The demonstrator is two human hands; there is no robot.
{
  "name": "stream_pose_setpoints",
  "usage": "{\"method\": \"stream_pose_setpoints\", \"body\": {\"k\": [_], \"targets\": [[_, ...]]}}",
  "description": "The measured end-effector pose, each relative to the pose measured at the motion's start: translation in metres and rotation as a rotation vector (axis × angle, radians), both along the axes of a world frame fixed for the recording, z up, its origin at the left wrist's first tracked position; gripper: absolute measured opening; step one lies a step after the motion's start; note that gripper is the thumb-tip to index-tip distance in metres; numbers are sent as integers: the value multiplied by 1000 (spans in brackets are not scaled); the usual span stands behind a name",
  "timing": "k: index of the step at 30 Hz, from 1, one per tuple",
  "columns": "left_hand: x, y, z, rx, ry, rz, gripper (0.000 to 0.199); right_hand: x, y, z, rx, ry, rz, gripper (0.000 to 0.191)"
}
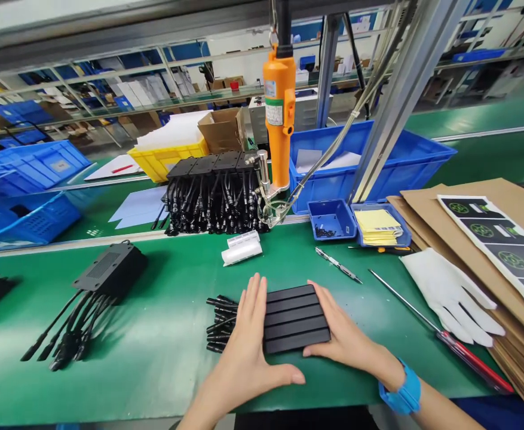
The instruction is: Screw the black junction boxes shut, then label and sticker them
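Note:
A black ribbed box (295,319) lies in front of me on the green bench, its ridged face up. Its bundle of black cables (221,322) sticks out to the left, partly hidden behind my hand. My right hand (340,325) grips the box's right end, thumb at the near edge and fingers at the far one. Across the left end of the box and the cable roots, my left hand (253,334) rests with straight fingers and its thumb spread away. Another black box with cables (113,275) sits to the left.
An orange electric screwdriver (279,119) hangs above the bench. Behind stand a row of cabled boxes (217,191) and a blue screw tray (331,221). White rolls (242,248) and a pen (337,264) lie nearby. At right are a red-handled screwdriver (472,358), white glove (452,292) and cardboard (508,203).

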State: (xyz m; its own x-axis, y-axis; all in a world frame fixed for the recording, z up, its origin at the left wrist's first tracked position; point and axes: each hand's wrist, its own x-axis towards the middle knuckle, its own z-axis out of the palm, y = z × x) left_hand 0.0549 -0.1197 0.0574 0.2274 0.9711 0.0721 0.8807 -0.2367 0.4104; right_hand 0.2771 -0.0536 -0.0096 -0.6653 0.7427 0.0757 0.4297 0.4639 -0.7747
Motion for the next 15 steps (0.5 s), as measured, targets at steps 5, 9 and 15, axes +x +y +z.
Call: {"method": "stream_pose_setpoints", "body": {"k": [5, 9, 15], "targets": [[40, 20, 5, 67, 230, -34, 129, 17, 1, 17, 28, -150, -8, 112], [58, 21, -5, 128, 389, 191, 107, 85, -11, 24, 369, -417, -272, 57], [59, 18, -11, 148, 406, 308, 97, 177, -46, -2, 666, -882, -710, 53]]}}
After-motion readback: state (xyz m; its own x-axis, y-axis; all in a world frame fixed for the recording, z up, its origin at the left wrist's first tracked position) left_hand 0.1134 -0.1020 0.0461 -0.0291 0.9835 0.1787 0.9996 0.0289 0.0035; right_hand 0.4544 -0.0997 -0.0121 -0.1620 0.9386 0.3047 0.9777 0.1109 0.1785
